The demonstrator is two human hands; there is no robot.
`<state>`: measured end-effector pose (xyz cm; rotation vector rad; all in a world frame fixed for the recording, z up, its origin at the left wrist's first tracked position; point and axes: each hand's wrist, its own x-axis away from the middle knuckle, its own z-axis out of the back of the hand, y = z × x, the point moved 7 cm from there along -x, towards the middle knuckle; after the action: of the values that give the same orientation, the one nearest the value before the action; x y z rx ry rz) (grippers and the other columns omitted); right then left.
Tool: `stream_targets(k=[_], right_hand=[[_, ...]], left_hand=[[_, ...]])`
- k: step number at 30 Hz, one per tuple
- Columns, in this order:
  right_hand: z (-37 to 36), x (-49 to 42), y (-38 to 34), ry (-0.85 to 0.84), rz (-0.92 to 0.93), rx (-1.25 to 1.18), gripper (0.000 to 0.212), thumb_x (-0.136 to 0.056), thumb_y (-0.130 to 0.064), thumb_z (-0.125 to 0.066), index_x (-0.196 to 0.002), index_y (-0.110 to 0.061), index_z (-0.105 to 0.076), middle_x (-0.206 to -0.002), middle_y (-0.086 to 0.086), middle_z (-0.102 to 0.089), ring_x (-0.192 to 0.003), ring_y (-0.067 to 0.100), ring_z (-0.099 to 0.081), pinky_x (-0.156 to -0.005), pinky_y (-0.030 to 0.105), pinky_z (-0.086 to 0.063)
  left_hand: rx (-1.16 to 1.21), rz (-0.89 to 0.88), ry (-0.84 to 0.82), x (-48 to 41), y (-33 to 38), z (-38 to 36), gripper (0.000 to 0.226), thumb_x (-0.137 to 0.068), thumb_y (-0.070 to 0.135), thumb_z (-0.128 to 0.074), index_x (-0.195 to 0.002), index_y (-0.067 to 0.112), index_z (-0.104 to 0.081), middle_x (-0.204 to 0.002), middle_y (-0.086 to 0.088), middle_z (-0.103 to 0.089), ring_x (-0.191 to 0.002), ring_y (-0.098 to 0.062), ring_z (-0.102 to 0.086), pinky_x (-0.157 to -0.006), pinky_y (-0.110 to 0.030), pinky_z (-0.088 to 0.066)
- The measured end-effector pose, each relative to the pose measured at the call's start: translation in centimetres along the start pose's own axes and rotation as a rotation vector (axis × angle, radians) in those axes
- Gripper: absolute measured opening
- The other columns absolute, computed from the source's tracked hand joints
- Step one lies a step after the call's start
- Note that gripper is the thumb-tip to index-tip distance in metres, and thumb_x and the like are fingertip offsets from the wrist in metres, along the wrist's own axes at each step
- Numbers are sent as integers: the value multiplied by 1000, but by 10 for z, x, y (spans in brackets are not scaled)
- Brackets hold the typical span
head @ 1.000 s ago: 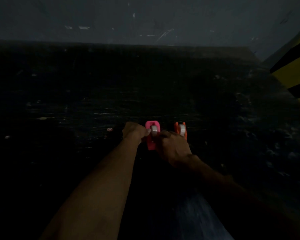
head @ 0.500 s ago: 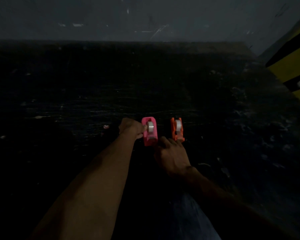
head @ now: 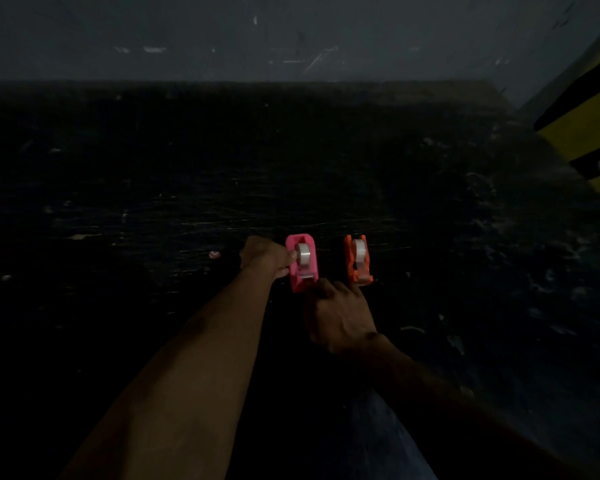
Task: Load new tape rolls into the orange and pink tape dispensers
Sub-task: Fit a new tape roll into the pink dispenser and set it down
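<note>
The scene is very dim. A pink tape dispenser [head: 296, 271] stands on the dark surface with a pale tape roll [head: 304, 253] seated in it. My left hand [head: 265, 257] grips its left side, thumb on the top edge. An orange tape dispenser [head: 350, 261] stands a short way to the right, apart from the pink one, also with a pale tape roll [head: 360, 251] inside. My right hand [head: 338, 315] lies just in front of both, fingers spread, fingertips near the pink dispenser's front end and the orange one's base. It holds nothing that I can see.
A small pinkish scrap [head: 214, 254] lies left of my left hand. The dark scuffed surface [head: 153, 188] runs back to a grey wall [head: 291, 36]. A yellow and black object [head: 593, 133] stands at the right edge. Blue cloth [head: 381, 438] shows at the bottom.
My right hand has come off the pink dispenser and drawn back toward me, uncovering the orange dispenser. My left hand keeps its grip on the pink one.
</note>
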<state>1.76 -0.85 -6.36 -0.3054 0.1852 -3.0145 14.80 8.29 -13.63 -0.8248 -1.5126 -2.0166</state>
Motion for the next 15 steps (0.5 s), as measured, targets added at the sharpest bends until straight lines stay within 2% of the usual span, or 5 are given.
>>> stream_targets(k=[3, 5, 8, 11, 15], right_hand=[[2, -4, 1, 34, 17, 22, 40, -88, -41, -49, -125, -25, -53, -124, 5, -58, -108, 29, -57, -88, 43, -45], [7, -7, 3, 79, 46, 22, 41, -90, -34, -50, -129, -21, -53, -125, 9, -57, -110, 31, -56, -89, 43, -45], [19, -13, 8, 174, 33, -47, 56, -88, -22, -57, -140, -12, -41, -121, 18, -55, -107, 37, -58, -83, 43, -48], [19, -25, 12, 132, -45, -200, 57, -94, -24, -51, -147, -18, -30, -133, 19, -47, -116, 37, -53, -92, 42, -45], [19, -33, 12, 60, -76, -300, 55, -100, -29, -41, -150, -16, -23, -139, 19, -44, -113, 26, -53, -91, 24, -42]], left_hand=[[-4, -4, 13, 1, 0, 0, 36, -76, 8, -77, -109, 0, -66, -100, -13, -73, -69, -17, -68, -65, -30, -60], [-21, 8, 23, 4, 1, 1, 35, -75, 9, -78, -108, 1, -67, -99, -13, -73, -68, -17, -69, -61, -30, -59], [-74, 8, 75, 9, 3, 6, 37, -70, 13, -83, -103, 5, -68, -99, -12, -72, -70, -19, -66, -64, -33, -61], [-67, 17, 95, 9, 3, 9, 39, -68, 9, -83, -104, 5, -69, -99, -14, -72, -75, -22, -68, -73, -40, -63], [-112, 13, 97, 6, 3, 8, 41, -68, 12, -83, -106, 6, -69, -101, -13, -72, -79, -24, -70, -73, -43, -62]])
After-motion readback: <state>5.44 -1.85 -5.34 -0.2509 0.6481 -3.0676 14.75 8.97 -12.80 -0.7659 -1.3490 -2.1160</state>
